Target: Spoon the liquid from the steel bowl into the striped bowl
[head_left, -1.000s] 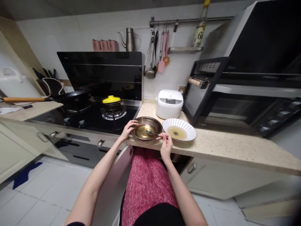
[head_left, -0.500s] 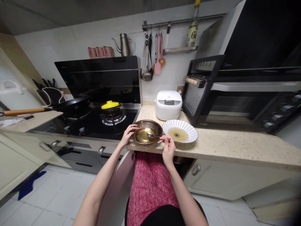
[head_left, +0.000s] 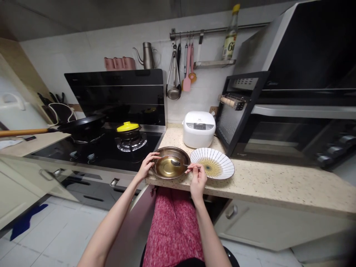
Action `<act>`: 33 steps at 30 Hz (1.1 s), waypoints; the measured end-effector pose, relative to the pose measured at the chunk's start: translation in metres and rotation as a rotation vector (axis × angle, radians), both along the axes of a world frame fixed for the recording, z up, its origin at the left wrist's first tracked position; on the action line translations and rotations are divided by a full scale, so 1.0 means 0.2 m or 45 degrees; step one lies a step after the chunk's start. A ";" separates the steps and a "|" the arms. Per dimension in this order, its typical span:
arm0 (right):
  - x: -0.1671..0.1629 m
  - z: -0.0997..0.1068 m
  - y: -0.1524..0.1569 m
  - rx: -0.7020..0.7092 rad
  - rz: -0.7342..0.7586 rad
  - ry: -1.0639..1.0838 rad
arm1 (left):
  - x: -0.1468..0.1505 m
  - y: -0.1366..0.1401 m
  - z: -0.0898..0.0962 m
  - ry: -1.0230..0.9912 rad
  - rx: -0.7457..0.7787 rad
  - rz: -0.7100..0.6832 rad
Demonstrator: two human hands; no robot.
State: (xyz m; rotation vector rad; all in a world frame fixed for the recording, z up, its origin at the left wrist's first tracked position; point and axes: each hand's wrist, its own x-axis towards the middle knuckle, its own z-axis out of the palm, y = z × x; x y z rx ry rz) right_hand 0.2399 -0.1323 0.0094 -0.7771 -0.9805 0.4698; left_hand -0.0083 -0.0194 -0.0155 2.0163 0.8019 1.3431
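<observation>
My left hand (head_left: 146, 165) grips the left rim of a shallow stainless steel bowl (head_left: 172, 151), its fingers reaching over the edge. A pool of clear yellowish liquid (head_left: 167, 168) covers the bowl's bottom. Between the thumb and fingers of my right hand (head_left: 198, 181) is the handle of a metal spoon (head_left: 175, 162). The spoon's head is over the liquid inside the bowl; whether it dips in I cannot tell. Close on the right lies a white plate (head_left: 226, 160) with dark radiating lines and a yellowish centre, partly behind my right hand.
Behind the bowl and plate stands a white rice cooker (head_left: 199, 129). A gas stove (head_left: 102, 155) on the left carries a small pot with a yellow lid (head_left: 128, 127) and a black wok (head_left: 83, 126). An oven (head_left: 280, 137) borders the counter (head_left: 278, 181) on the right. A cabinet door (head_left: 141, 200) hangs open below.
The camera view has shifted slightly, so the scene sits a little lower. Both hands keep their hold, and the spoon stays over the bowl with little visible movement.
</observation>
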 end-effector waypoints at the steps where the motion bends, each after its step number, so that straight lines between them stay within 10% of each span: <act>1: 0.01 0.00 0.00 0.001 -0.003 -0.001 | 0.00 0.00 0.00 -0.002 0.000 0.002; 33: 0.06 0.04 -0.04 -0.001 -0.136 -0.115 | 0.00 -0.03 0.02 0.014 0.024 -0.024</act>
